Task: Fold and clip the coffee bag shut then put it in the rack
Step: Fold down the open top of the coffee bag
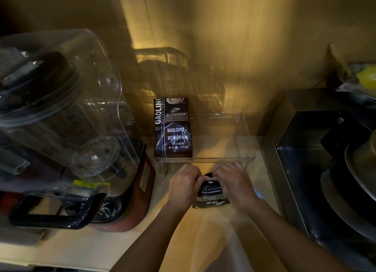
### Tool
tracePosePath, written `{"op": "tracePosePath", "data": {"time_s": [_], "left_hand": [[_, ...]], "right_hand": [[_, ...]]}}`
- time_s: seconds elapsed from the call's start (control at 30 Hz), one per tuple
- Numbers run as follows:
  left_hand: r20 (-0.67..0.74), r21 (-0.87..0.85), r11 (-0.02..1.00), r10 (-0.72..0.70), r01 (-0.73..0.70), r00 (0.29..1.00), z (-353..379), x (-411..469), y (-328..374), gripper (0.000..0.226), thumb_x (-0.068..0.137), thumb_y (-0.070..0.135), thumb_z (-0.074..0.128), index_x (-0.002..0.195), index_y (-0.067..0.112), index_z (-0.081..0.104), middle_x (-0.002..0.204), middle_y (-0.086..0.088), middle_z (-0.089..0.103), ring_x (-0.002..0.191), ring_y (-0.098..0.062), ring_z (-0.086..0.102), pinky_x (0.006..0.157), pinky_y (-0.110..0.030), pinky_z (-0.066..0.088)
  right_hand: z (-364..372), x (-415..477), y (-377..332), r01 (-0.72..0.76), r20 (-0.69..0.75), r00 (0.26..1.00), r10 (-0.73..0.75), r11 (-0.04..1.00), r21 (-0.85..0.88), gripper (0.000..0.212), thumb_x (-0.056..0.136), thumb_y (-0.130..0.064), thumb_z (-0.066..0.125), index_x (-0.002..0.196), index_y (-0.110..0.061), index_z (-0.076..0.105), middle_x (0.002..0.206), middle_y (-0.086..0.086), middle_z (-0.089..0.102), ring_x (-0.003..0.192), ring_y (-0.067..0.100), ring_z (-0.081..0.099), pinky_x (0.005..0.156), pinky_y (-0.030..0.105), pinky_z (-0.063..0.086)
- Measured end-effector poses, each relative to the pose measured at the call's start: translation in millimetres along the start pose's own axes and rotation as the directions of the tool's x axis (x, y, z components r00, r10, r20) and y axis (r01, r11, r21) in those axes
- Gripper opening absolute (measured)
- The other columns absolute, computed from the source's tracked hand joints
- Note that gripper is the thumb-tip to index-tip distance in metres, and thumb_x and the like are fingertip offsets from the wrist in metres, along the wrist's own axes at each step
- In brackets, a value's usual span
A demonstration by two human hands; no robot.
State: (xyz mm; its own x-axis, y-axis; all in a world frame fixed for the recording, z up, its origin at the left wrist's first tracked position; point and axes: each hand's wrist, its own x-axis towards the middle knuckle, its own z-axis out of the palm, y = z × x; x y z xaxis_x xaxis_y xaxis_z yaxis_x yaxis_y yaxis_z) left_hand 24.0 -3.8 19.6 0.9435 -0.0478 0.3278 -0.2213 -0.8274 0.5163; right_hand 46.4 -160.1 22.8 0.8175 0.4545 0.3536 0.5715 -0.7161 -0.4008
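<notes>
Now both hands' fingers (left hand (184,185), right hand (234,182)) clamp the coffee bag (210,194) top.

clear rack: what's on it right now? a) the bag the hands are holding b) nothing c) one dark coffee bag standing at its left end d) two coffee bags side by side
c: a single dark coffee bag stands at the left end of the clear rack, while the left hand and right hand hold the other bag on the counter in front of it.

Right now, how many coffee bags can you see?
2. One bag stands in the clear rack, at its left end. The other bag lies on the counter, held by both hands.
</notes>
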Motion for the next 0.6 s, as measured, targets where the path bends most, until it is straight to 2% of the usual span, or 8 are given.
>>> {"op": "tracePosePath", "data": {"time_s": [0.07, 0.17, 0.3, 0.37, 0.43, 0.5, 0.6], "left_hand": [[0.055, -0.075, 0.997, 0.019, -0.014, 0.998, -2, -1, 0, 0.013, 0.081, 0.009, 0.064, 0.071, 0.006, 0.057, 0.072, -0.012, 0.06, 0.072, -0.024, 0.054, 0.059, -0.035, 0.042], [0.083, -0.12, 0.993, 0.024, -0.014, 0.996, -5, -1, -2, 0.008, 0.082, -0.002, 0.054, 0.081, 0.004, 0.06, 0.08, -0.013, 0.062, 0.08, -0.025, 0.054, 0.066, -0.027, 0.038], [0.041, 0.0, 0.997, -0.083, 0.083, 0.996, -6, -2, -3, 0.004, 0.085, 0.011, 0.056, 0.082, 0.009, 0.057, 0.083, -0.01, 0.062, 0.081, -0.025, 0.055, 0.064, -0.037, 0.042], [0.021, 0.052, 0.992, -0.116, 0.115, 0.993, -6, -2, -3, 0.013, 0.087, 0.021, 0.057, 0.08, 0.009, 0.055, 0.081, -0.01, 0.063, 0.078, -0.026, 0.056, 0.06, -0.035, 0.039], [0.004, 0.076, 0.989, -0.128, 0.127, 0.992, -7, 0, -5, 0.023, 0.087, 0.029, 0.057, 0.077, 0.008, 0.054, 0.079, -0.01, 0.063, 0.075, -0.027, 0.057, 0.058, -0.035, 0.038], [0.011, 0.094, 0.986, -0.138, 0.137, 0.99, -10, -1, -7, 0.03, 0.086, 0.035, 0.057, 0.076, 0.006, 0.053, 0.077, -0.012, 0.064, 0.072, -0.028, 0.057, 0.058, -0.038, 0.04], [0.026, 0.055, 0.99, -0.128, 0.127, 0.991, -12, -5, -10, 0.031, 0.087, 0.034, 0.057, 0.074, 0.005, 0.053, 0.075, -0.013, 0.063, 0.069, -0.03, 0.057, 0.058, -0.04, 0.042]], "right_hand": [[0, 1, 0, -0.02, -0.008, 1.0, 0.02, 1.0, 0.007, 0.011, 0.075, -0.005, 0.062, 0.065, -0.005, 0.062, 0.064, 0.007, 0.066, 0.062, 0.024, 0.06, 0.066, 0.029, 0.032], [-1, 4, 1, -0.044, -0.012, 0.999, 0.044, 0.999, 0.012, 0.011, 0.075, -0.002, 0.067, 0.066, -0.005, 0.062, 0.065, 0.009, 0.067, 0.064, 0.026, 0.06, 0.067, 0.03, 0.031], [1, 4, -1, -0.049, -0.007, 0.999, 0.049, 0.999, -0.002, 0.01, 0.075, -0.001, 0.069, 0.068, -0.005, 0.062, 0.068, 0.008, 0.067, 0.066, 0.027, 0.06, 0.069, 0.028, 0.031], [1, 5, -1, -0.07, -0.01, 0.998, 0.07, 0.997, 0.013, 0.009, 0.076, -0.001, 0.068, 0.07, -0.005, 0.062, 0.07, 0.009, 0.067, 0.069, 0.027, 0.06, 0.071, 0.033, 0.038], [0, 5, -1, -0.08, -0.006, 0.997, 0.08, 0.997, 0.019, 0.007, 0.077, -0.002, 0.067, 0.072, -0.005, 0.062, 0.072, 0.01, 0.068, 0.071, 0.027, 0.06, 0.071, 0.038, 0.041], [-1, 5, -1, -0.071, 0.001, 0.997, 0.071, 0.997, 0.01, 0.007, 0.077, -0.002, 0.067, 0.072, -0.004, 0.062, 0.072, 0.01, 0.068, 0.072, 0.028, 0.06, 0.071, 0.036, 0.038], [0, 4, -2, -0.08, 0.01, 0.997, 0.079, 0.997, 0.019, 0.007, 0.077, -0.002, 0.067, 0.072, -0.004, 0.062, 0.073, 0.01, 0.067, 0.073, 0.028, 0.059, 0.071, 0.035, 0.037]]}}
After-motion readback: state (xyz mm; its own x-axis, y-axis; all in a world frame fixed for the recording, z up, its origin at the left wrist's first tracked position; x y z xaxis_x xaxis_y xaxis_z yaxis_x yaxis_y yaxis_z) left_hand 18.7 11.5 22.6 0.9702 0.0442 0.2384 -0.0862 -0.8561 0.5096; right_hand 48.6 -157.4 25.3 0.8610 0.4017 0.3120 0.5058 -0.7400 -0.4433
